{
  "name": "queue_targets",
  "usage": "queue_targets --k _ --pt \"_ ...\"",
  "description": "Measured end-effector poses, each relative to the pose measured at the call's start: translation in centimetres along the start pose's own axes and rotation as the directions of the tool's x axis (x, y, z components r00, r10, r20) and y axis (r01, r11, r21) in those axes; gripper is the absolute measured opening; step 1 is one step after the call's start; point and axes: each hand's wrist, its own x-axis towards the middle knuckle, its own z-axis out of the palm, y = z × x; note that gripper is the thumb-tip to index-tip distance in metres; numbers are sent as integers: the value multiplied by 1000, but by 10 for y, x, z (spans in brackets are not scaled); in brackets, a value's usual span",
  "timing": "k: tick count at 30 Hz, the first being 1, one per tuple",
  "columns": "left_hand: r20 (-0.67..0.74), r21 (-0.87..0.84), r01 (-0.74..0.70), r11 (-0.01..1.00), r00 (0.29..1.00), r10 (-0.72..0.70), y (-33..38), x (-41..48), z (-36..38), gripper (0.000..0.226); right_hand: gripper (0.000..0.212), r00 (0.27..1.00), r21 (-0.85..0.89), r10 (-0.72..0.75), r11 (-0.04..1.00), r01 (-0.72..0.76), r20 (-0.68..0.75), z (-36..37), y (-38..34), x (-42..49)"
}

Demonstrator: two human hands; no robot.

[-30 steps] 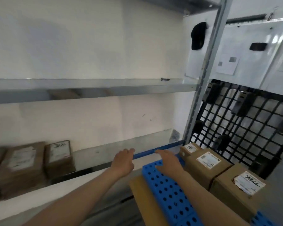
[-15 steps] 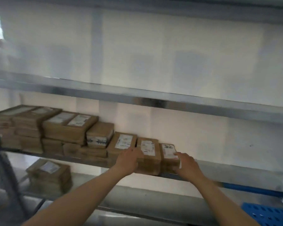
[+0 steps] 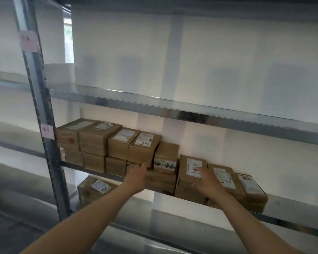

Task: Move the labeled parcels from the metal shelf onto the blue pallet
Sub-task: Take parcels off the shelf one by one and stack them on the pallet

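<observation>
Brown cardboard parcels with white labels fill the left half of the metal shelf [image 3: 292,208]. Three lie side by side at the right end of the row. My right hand [image 3: 208,183] rests flat on the top of the leftmost of these, the parcel [image 3: 184,180], with fingertips on its label and fingers apart. Beside it lie a second parcel [image 3: 223,176] and a third parcel [image 3: 251,186]. My left hand [image 3: 136,177] reaches to the front of the stacked parcels [image 3: 143,151], its fingertips touching a lower box. The blue pallet is out of view.
A grey upright post [image 3: 42,125] with pink tags stands at the left of the rack. An upper shelf [image 3: 191,109] hangs close above the parcels. One more labeled parcel [image 3: 97,187] sits on the shelf below.
The view has swung left from the pallet to the rack and closer. My right hand moved from the right end of the three parcels onto the leftmost; my left hand shifted to the stacked boxes.
</observation>
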Motion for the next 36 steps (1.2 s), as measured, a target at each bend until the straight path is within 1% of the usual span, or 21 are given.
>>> queue_targets --k 1,4,6,9,11,14,17,22,24,26,29,32,34,36 --pt "15 -10 -3 1000 1000 4 0 3 -1 43 63 1000 11 3 1000 -3 6 2 -4 7" --pt "41 -109 -37 993 998 42 5 22 3 45 61 1000 33 6 999 -7 17 7 -12 36" --pt "56 -142 -66 988 996 74 11 36 5 49 60 1000 11 -11 1000 10 8 11 -15 58" --pt "66 -159 -101 982 991 112 16 66 13 56 59 1000 23 -17 1000 16 12 19 -18 94" --pt "83 -176 -119 977 987 135 21 87 15 52 60 1000 33 -17 999 16 18 23 -22 116" --pt "98 -154 -135 979 984 151 24 115 19 55 68 1000 52 -11 999 10 24 35 -24 147" --pt "133 -123 -101 987 984 118 24 133 25 61 72 999 50 -11 999 9 49 52 -17 168" --pt "181 -178 -32 983 981 64 27 149 33 72 69 997 77 10 997 -16 75 62 -13 187" --pt "197 -205 21 979 980 20 32 154 34 74 74 994 117 29 992 -42 110 62 -13 190" --pt "204 -218 44 975 979 1 36 158 36 72 82 988 149 37 987 -60 149 63 -13 191" --pt "200 -173 31 984 980 5 39 162 36 65 85 987 211 71 972 -101 146 70 -14 191" --pt "181 -85 32 996 983 -16 42 165 36 59 88 990 258 85 960 -111 109 77 -18 190" --pt "176 -25 31 999 984 -26 43 165 37 60 86 993 286 82 953 -103 82 80 -18 192" --pt "189 19 19 1000 982 -23 43 165 39 65 82 995 285 80 954 -93 55 82 -18 193"
